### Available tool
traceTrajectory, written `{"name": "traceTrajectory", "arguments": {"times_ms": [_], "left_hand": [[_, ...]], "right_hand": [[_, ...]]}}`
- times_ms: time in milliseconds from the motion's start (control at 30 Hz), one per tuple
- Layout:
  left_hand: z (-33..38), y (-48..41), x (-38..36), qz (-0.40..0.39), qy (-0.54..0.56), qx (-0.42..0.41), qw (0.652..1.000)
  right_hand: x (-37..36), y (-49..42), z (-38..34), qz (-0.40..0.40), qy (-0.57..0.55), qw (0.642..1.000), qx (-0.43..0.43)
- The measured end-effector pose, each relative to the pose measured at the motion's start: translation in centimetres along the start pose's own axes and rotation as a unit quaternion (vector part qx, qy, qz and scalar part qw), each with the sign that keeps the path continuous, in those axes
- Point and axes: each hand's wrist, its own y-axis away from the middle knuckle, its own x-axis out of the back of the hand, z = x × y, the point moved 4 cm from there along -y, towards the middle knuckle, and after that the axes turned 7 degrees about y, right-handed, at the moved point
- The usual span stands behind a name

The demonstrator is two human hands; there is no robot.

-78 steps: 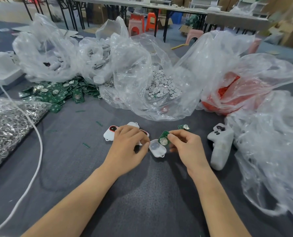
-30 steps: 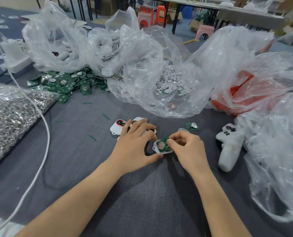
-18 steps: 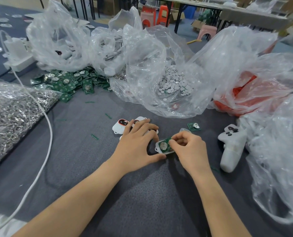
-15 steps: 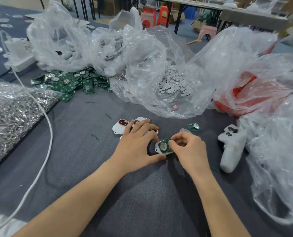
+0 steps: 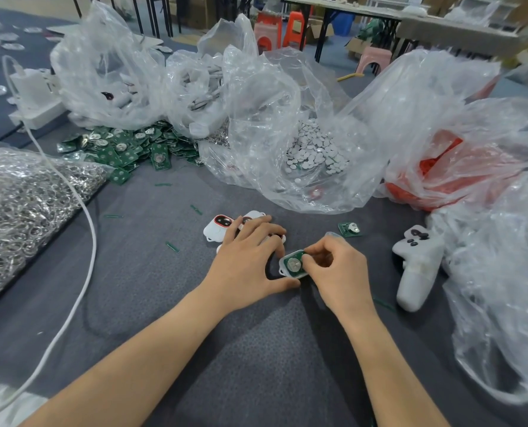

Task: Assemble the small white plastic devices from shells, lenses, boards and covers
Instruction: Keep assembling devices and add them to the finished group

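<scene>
One light, stiff shell (image 5: 282, 270), likely slippery, lies mid-table (image 5: 256, 349) and is best held by its edges. It is white and rounded and carries a green board (image 5: 294, 265) with a silver disc. The right hand (image 5: 336, 269) has a narrow grip pinching the board's right end. The left hand (image 5: 250, 260) lies flat, its thumb bracing the shell.

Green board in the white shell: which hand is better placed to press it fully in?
Right, probably. The right hand pinches the green board at its edge, directly over the white shell. The left hand lies flat beside it, thumb against the shell, better suited to steadying.
</scene>
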Motion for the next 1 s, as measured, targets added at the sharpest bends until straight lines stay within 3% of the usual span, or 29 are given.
{"name": "traceTrajectory", "arguments": {"times_ms": [633,833,1000], "left_hand": [[0.7,-0.1,0.4,0.001,0.011,-0.010,1.000],[0.9,-0.2,0.3,0.002,0.005,-0.004,1.000],[1.4,-0.2,0.8,0.027,0.022,-0.020,0.999]], "right_hand": [[-0.2,0.0,-0.1,0.022,0.021,0.999,0.018],[-0.4,-0.2,0.6,-0.009,-0.030,0.999,-0.018],[-0.2,-0.4,0.7,-0.037,-0.142,0.989,-0.036]]}}
